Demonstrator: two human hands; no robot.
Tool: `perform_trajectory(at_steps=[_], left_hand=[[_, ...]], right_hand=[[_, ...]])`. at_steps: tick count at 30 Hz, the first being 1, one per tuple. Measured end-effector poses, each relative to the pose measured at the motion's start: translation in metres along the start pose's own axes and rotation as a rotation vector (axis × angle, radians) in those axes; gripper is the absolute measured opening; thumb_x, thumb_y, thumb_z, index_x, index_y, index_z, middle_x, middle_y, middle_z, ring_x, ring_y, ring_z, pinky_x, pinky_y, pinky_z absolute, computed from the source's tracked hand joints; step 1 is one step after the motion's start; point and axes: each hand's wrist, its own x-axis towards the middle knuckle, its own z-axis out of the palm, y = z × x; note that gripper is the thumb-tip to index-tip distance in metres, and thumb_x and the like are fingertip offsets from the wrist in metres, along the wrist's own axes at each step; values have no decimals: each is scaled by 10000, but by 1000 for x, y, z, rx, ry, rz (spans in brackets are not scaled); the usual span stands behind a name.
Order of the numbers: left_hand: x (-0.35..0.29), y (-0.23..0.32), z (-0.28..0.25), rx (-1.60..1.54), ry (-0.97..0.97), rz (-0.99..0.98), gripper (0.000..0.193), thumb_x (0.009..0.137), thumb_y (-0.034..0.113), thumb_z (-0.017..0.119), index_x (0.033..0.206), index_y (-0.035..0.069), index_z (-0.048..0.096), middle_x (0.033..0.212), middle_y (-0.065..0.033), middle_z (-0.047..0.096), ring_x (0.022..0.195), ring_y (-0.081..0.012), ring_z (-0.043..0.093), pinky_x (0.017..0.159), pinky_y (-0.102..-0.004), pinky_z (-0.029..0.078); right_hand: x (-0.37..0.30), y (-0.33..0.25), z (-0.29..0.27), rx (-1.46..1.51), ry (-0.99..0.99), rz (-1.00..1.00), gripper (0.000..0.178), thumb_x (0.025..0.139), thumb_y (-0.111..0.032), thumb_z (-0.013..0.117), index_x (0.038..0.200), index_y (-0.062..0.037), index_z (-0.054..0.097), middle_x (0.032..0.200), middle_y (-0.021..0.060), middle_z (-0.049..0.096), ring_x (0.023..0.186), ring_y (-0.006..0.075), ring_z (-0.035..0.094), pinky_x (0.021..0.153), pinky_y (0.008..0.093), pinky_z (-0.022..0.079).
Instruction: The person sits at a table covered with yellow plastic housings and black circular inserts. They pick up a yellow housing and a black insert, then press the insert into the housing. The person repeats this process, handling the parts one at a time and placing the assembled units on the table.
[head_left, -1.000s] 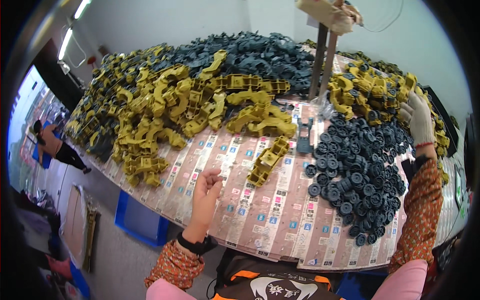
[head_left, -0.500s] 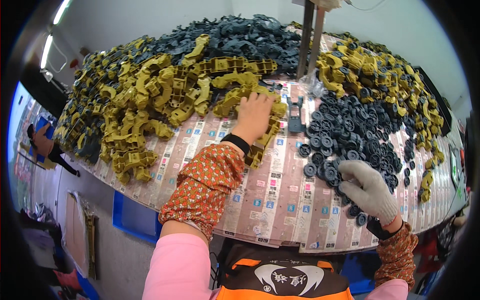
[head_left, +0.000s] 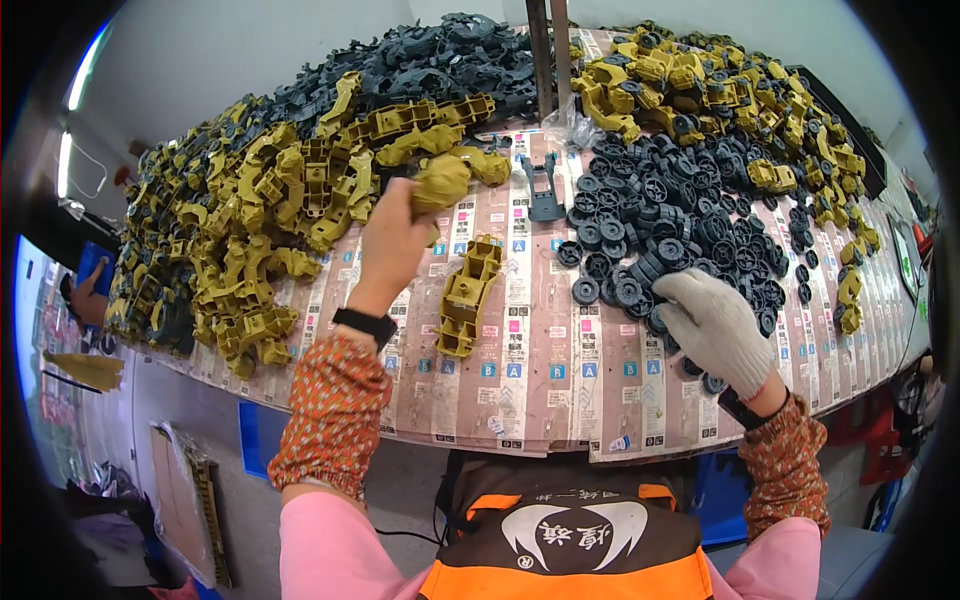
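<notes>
My bare left hand (head_left: 393,240) is raised above the table with its fingers closed round a yellow plastic toy-car body (head_left: 441,183). Below and right of it, another yellow car-body part (head_left: 468,295) lies by itself on the table. My right hand (head_left: 712,325), in a white knit glove, rests at the near edge of a heap of dark toy wheels (head_left: 690,210). Its fingers are curled down among the wheels, and their tips are hidden. A dark flat chassis piece (head_left: 543,190) lies between the yellow parts and the wheels.
Yellow car bodies (head_left: 240,210) are heaped at the left, with dark plastic parts (head_left: 430,65) piled behind. Yellow bodies with wheels (head_left: 720,85) fill the back right. A metal post (head_left: 540,60) rises at the back beside a clear plastic bag (head_left: 573,128). A blue bin (head_left: 253,440) stands under the table's left edge.
My left hand has lifted a yellow car body and moved left with it, uncovering the one on the table. My right hand stays at the wheels. The whole view has shifted somewhat.
</notes>
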Motion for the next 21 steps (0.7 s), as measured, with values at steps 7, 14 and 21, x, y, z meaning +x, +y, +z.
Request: perform_trajectory(at_steps=[7, 14, 21], left_hand=[[-82, 59, -57, -1225, -90, -564, 535, 1002, 187, 778, 1447, 24, 529, 1299, -74, 684, 1145, -202, 692, 975, -382, 610], [-213, 83, -18, -1244, -477, -776, 655, 1010, 172, 769, 1561, 88, 424, 1355, -63, 648, 1215, -170, 659, 1033, -362, 572], [-247, 70, 8, -1185, -563, -662, 530, 1045, 135, 689, 1505, 48, 442, 1355, -69, 615, 1251, -152, 592, 1077, -330, 486]], right_hand=[[81, -17, 35, -188, 25, -127, 141, 940, -144, 665, 1032, -39, 686, 993, 160, 700, 925, 368, 710, 816, 464, 595], [150, -24, 88, -508, 32, -197, 213, 880, -98, 715, 1085, -45, 699, 1071, 175, 679, 997, 362, 697, 826, 460, 588], [179, -34, 107, -753, -290, -188, 180, 893, -147, 755, 1051, -80, 809, 1121, 132, 748, 1098, 298, 719, 891, 405, 582]])
